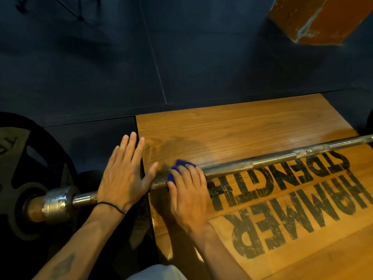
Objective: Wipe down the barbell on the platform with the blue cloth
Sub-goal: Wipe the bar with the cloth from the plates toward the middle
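Observation:
A worn, rusty steel barbell [262, 161] lies across the wooden platform [232, 128], running from the lower left to the right edge. My left hand [123, 174] rests flat on the bar near its collar [56, 201], fingers straight and spread. Just to the right, my right hand [187, 190] grips the blue cloth [179, 165] wrapped over the bar, fingers curled round it. Most of the cloth is hidden under that hand.
A black weight plate [24, 168] sits on the bar's left end over dark rubber flooring [101, 67]. The platform carries large black lettering [292, 209]. An orange wooden box [319, 19] stands at the far right. A thin black stand [78, 15] shows at the top left.

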